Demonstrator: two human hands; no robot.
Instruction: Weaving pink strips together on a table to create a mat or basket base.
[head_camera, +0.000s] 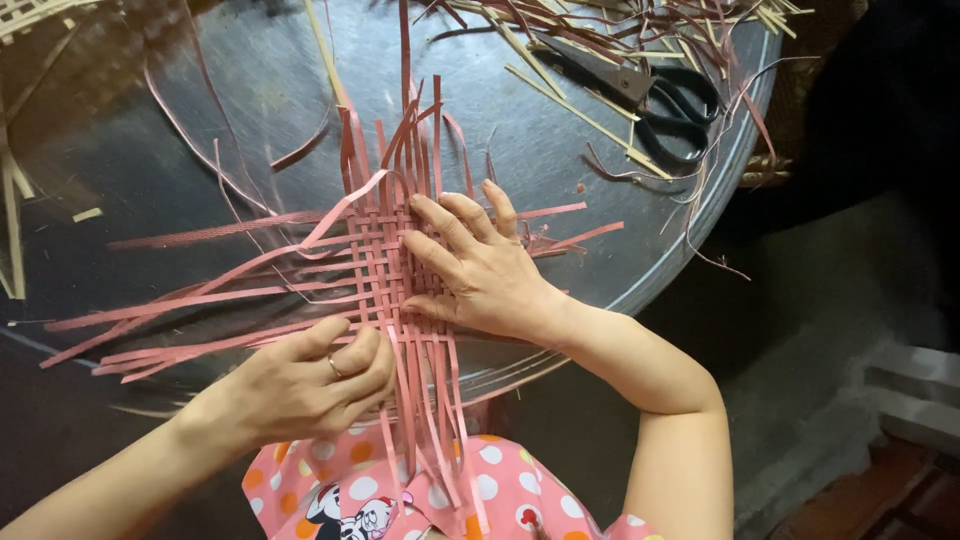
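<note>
A partly woven mat of pink strips (385, 260) lies on a round dark metal tray (560, 120), its loose ends fanning out left, up and down. My right hand (475, 265) lies flat on the mat's right side, fingers spread and pressing the weave down. My left hand (310, 385), with a ring on one finger, sits at the mat's lower left corner and pinches a pink strip (200, 345) that runs out to the left.
Black-handled scissors (665, 105) lie at the tray's upper right among several pale and dark red strips (600, 40). Pale bamboo strips (15, 220) lie at the far left. A pink dotted garment (400, 490) shows at the bottom. A grey floor (830, 330) lies to the right.
</note>
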